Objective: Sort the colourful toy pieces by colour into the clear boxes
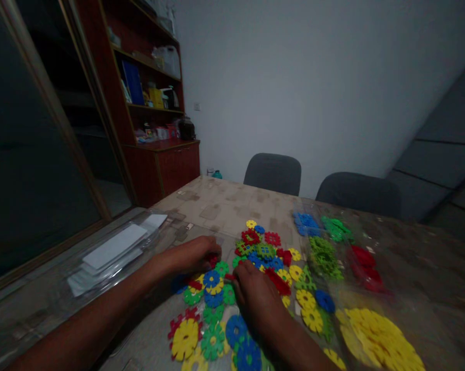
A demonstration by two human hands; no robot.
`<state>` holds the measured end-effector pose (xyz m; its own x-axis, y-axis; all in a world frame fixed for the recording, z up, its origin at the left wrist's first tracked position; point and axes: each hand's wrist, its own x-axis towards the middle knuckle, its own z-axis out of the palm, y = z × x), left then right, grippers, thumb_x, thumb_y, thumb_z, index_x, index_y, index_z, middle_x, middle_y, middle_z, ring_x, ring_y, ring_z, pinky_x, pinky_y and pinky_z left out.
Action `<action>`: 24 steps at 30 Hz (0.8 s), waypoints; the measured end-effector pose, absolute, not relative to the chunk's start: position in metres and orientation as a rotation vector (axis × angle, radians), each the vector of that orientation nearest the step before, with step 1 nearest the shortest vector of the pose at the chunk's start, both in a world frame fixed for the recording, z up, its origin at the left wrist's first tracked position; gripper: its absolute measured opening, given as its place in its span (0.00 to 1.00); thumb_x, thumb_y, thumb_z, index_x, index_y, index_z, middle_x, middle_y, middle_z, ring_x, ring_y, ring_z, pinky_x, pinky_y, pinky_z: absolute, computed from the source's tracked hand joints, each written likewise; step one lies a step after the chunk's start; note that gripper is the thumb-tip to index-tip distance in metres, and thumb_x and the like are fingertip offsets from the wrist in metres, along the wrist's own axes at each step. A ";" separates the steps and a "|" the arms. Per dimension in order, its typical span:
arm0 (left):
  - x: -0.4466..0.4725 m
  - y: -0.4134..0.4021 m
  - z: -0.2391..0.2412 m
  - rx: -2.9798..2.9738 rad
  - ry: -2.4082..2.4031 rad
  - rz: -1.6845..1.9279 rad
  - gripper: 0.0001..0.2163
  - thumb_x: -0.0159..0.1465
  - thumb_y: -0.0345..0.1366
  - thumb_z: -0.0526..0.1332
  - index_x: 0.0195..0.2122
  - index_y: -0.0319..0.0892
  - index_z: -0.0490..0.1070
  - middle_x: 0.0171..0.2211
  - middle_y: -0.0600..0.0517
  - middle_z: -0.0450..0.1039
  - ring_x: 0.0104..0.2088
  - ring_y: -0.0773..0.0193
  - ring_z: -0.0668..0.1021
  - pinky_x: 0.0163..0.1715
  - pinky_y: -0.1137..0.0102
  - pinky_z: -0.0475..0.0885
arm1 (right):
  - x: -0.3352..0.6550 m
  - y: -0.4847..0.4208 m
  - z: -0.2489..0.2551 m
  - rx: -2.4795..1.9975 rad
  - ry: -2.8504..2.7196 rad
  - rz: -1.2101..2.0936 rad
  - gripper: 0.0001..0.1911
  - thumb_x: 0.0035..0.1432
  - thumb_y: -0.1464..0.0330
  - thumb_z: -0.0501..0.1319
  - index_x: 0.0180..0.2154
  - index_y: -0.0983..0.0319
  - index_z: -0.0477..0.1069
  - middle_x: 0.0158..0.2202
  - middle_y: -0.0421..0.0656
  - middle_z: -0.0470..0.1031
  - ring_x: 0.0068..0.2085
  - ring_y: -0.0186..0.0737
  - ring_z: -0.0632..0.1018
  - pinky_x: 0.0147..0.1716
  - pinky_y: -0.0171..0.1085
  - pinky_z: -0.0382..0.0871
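My left hand (197, 253) is closed, with a dark red plastic piece (214, 259) showing at its fingertips. Fingers curled, my right hand (253, 291) pinches the end of a small red plastic piece (229, 277). Between and around both hands lies a loose pile of interlocking plastic building pieces. Close by are a blue notched disc (211, 279), a green notched disc (213, 341) and a yellow notched disc (185, 339). Red square pieces (272, 238) and green window-like pieces (266, 250) sit beyond the right hand. Part of the pile is hidden beneath the hands.
To the right, a transparent divided tray (343, 299) holds pieces sorted by colour, including blue (306, 224), red (366, 268) and yellow discs (379, 337). White cards (114, 246) lie in transparent plastic on the left. Two grey chairs (273, 172) stand behind the table (217, 206).
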<state>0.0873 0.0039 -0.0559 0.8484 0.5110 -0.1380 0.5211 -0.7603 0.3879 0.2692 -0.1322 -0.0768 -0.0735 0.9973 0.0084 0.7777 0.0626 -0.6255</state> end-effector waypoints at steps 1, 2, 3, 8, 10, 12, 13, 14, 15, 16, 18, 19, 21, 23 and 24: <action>0.088 0.003 -0.054 2.605 0.749 -0.011 0.08 0.55 0.24 0.64 0.35 0.40 0.73 0.38 0.51 0.71 0.39 0.58 0.74 0.38 0.71 0.67 | 0.272 -0.136 -0.078 -1.727 -1.835 0.738 0.06 0.66 0.71 0.54 0.35 0.60 0.67 0.41 0.49 0.75 0.43 0.47 0.77 0.42 0.41 0.68; 0.090 0.000 -0.052 2.602 0.728 0.011 0.07 0.56 0.24 0.65 0.35 0.40 0.72 0.38 0.51 0.71 0.39 0.59 0.74 0.39 0.71 0.67 | 0.276 -0.140 -0.079 -1.689 -1.762 0.829 0.07 0.67 0.69 0.52 0.36 0.59 0.65 0.37 0.46 0.75 0.39 0.43 0.78 0.37 0.39 0.69; 0.091 -0.003 -0.050 2.598 0.702 0.030 0.06 0.57 0.26 0.65 0.36 0.40 0.72 0.38 0.51 0.71 0.40 0.59 0.74 0.39 0.71 0.67 | 0.279 -0.145 -0.081 -1.654 -1.692 0.925 0.08 0.67 0.67 0.49 0.36 0.59 0.64 0.32 0.43 0.74 0.33 0.40 0.77 0.32 0.37 0.69; 0.099 -0.022 -0.038 2.579 0.536 0.104 0.04 0.63 0.28 0.64 0.38 0.42 0.72 0.39 0.52 0.72 0.40 0.61 0.74 0.40 0.71 0.67 | 0.290 -0.168 -0.093 -1.297 -1.172 1.473 0.15 0.64 0.53 0.51 0.37 0.58 0.60 0.29 0.39 0.74 0.19 0.29 0.68 0.17 0.30 0.60; 0.101 -0.031 -0.035 2.567 0.470 0.204 0.06 0.66 0.28 0.61 0.42 0.43 0.72 0.40 0.51 0.72 0.41 0.60 0.74 0.41 0.70 0.68 | 0.292 -0.175 -0.096 -1.044 -0.845 1.691 0.22 0.58 0.47 0.60 0.37 0.60 0.64 0.31 0.41 0.76 0.20 0.29 0.71 0.17 0.28 0.60; 0.104 -0.040 -0.034 2.548 0.420 0.318 0.10 0.67 0.27 0.59 0.47 0.45 0.72 0.43 0.50 0.72 0.42 0.59 0.74 0.43 0.68 0.68 | 0.294 -0.177 -0.098 -0.883 -0.634 1.820 0.26 0.56 0.47 0.65 0.39 0.63 0.68 0.30 0.41 0.78 0.23 0.31 0.75 0.18 0.28 0.63; 0.105 -0.046 -0.033 2.537 0.404 0.362 0.12 0.67 0.26 0.59 0.49 0.46 0.71 0.44 0.50 0.72 0.44 0.59 0.74 0.45 0.67 0.69 | 0.294 -0.178 -0.099 -0.828 -0.566 1.865 0.26 0.56 0.47 0.66 0.41 0.63 0.69 0.30 0.41 0.78 0.24 0.32 0.77 0.20 0.28 0.64; 0.107 -0.051 -0.032 2.525 0.394 0.402 0.13 0.67 0.26 0.58 0.50 0.47 0.71 0.45 0.50 0.72 0.45 0.58 0.74 0.46 0.65 0.69 | 0.295 -0.177 -0.099 -0.772 -0.507 1.911 0.26 0.57 0.48 0.66 0.43 0.64 0.70 0.30 0.42 0.79 0.26 0.33 0.79 0.22 0.29 0.66; 0.109 -0.057 -0.030 2.511 0.379 0.434 0.14 0.67 0.25 0.57 0.50 0.48 0.71 0.46 0.50 0.72 0.46 0.58 0.74 0.47 0.64 0.69 | 0.294 -0.176 -0.100 -0.720 -0.459 1.952 0.26 0.58 0.48 0.66 0.44 0.64 0.71 0.31 0.42 0.79 0.27 0.34 0.80 0.23 0.29 0.67; 0.111 -0.063 -0.029 2.495 0.357 0.455 0.15 0.67 0.24 0.57 0.51 0.48 0.70 0.47 0.50 0.72 0.47 0.58 0.74 0.49 0.64 0.69 | 0.294 -0.175 -0.101 -0.677 -0.424 1.986 0.26 0.59 0.48 0.65 0.44 0.65 0.72 0.31 0.43 0.79 0.28 0.34 0.80 0.24 0.29 0.68; 0.116 -0.075 -0.023 2.463 0.275 0.456 0.19 0.67 0.23 0.57 0.55 0.50 0.68 0.50 0.50 0.72 0.51 0.58 0.73 0.53 0.63 0.68 | 0.292 -0.172 -0.102 -0.627 -0.387 2.030 0.27 0.62 0.48 0.62 0.43 0.68 0.73 0.32 0.45 0.80 0.28 0.34 0.81 0.24 0.29 0.69; 0.118 -0.081 -0.020 2.447 0.216 0.437 0.21 0.67 0.23 0.58 0.58 0.52 0.66 0.53 0.50 0.71 0.53 0.58 0.73 0.55 0.63 0.67 | 0.290 -0.171 -0.103 -0.617 -0.376 2.044 0.28 0.63 0.47 0.61 0.43 0.68 0.74 0.31 0.46 0.80 0.28 0.35 0.81 0.24 0.29 0.69; 0.121 -0.089 -0.015 2.416 0.105 0.390 0.25 0.67 0.24 0.59 0.62 0.52 0.62 0.56 0.50 0.71 0.56 0.58 0.72 0.58 0.63 0.66 | 0.288 -0.169 -0.105 -0.617 -0.347 2.054 0.29 0.65 0.46 0.58 0.42 0.69 0.74 0.30 0.46 0.80 0.26 0.35 0.82 0.22 0.29 0.69; 0.122 -0.090 -0.011 2.406 0.072 0.384 0.24 0.68 0.26 0.59 0.63 0.52 0.62 0.57 0.50 0.71 0.57 0.59 0.72 0.58 0.64 0.66 | 0.286 -0.168 -0.105 -0.621 -0.308 2.064 0.29 0.66 0.46 0.56 0.42 0.68 0.74 0.29 0.46 0.81 0.24 0.35 0.81 0.20 0.28 0.67; 0.121 -0.089 -0.011 2.418 0.093 0.406 0.23 0.69 0.27 0.59 0.63 0.52 0.63 0.57 0.50 0.71 0.56 0.59 0.72 0.58 0.64 0.66 | 0.287 -0.168 -0.105 -0.622 -0.290 2.077 0.28 0.67 0.47 0.56 0.42 0.68 0.74 0.28 0.45 0.81 0.23 0.35 0.81 0.19 0.27 0.66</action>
